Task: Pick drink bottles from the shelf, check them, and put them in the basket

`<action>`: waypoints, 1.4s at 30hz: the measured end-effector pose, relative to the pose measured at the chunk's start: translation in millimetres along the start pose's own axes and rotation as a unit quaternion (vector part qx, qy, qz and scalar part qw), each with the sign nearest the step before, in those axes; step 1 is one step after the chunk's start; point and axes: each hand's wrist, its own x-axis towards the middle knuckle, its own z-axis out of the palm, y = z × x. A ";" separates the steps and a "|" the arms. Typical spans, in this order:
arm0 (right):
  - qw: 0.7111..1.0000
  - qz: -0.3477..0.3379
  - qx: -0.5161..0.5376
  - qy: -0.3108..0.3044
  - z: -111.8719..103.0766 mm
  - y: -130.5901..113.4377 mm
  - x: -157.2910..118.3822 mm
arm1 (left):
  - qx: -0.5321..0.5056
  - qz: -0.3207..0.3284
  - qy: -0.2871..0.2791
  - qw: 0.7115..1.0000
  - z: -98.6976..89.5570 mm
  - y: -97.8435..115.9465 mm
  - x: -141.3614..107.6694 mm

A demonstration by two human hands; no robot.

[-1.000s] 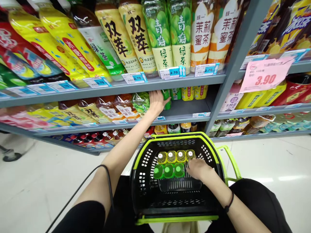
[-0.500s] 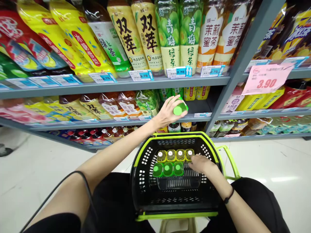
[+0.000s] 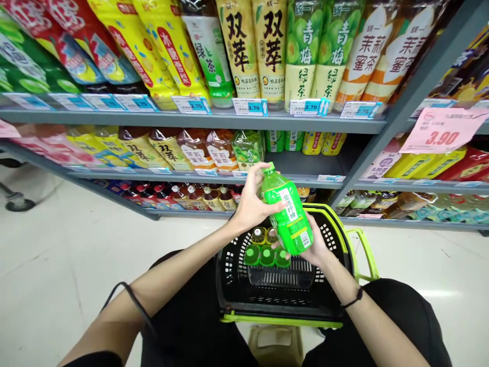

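A large green drink bottle (image 3: 287,214) is tilted over the shopping basket (image 3: 229,265), its green cap toward the upper left. My left hand (image 3: 255,199) wraps round its upper part, thumb across the label. From behind and below, my right hand (image 3: 315,244) grips the lower end; some of its fingers are hidden by the bottle. Inside the black basket, a row of three green-capped bottles (image 3: 267,256) stands upright. White-capped yellow bottles (image 3: 259,235) stand behind them, partly covered by the held bottle.
Grey shelves (image 3: 214,121) full of drink bottles rise in front. On the middle shelf, several green and yellow bottles (image 3: 294,140) sit far back. A pink price sign (image 3: 443,130) hangs at right. Below the basket is a beige stool (image 3: 275,341); a caster wheel (image 3: 19,205) shows at left.
My left hand has brought the green bottle from the middle shelf's front down over the basket. My right hand has risen from the bottles in the basket and taken hold of its lower end.
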 end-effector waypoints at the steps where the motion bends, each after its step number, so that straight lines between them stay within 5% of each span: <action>1: 0.997 0.012 0.077 -0.029 7.3 -0.8 -3.6 | -0.024 -0.035 -0.001 0.999 -1.2 -14.1 -6.5; 4: 0.975 0.060 0.205 -0.059 20.4 -3.4 -12.0 | -0.087 -0.109 0.018 0.990 -4.8 -44.7 -24.1; 7: 0.978 0.074 0.188 -0.044 25.9 -2.0 -14.4 | -0.148 -0.138 0.022 0.979 -7.7 -50.4 -34.0; 12: 0.989 0.085 0.117 -0.011 32.5 8.7 -10.4 | -0.192 -0.101 -0.009 0.976 -12.0 -33.3 -39.5; 21: 0.981 0.187 -0.027 -0.034 41.9 25.0 0.7 | -0.055 -0.039 -0.059 0.996 -5.3 0.4 -71.5; 30: 0.982 0.189 0.006 -0.006 43.2 16.9 -2.0 | -0.037 -0.005 -0.063 0.997 -4.1 5.2 -71.1; 36: 0.952 0.122 0.280 0.037 44.8 24.3 -2.1 | -0.096 0.001 -0.118 0.988 -9.8 -1.2 -62.5; 42: 0.923 0.033 0.380 -0.057 32.6 26.9 -10.9 | -0.236 -0.063 -0.203 0.948 -34.0 -15.2 -43.9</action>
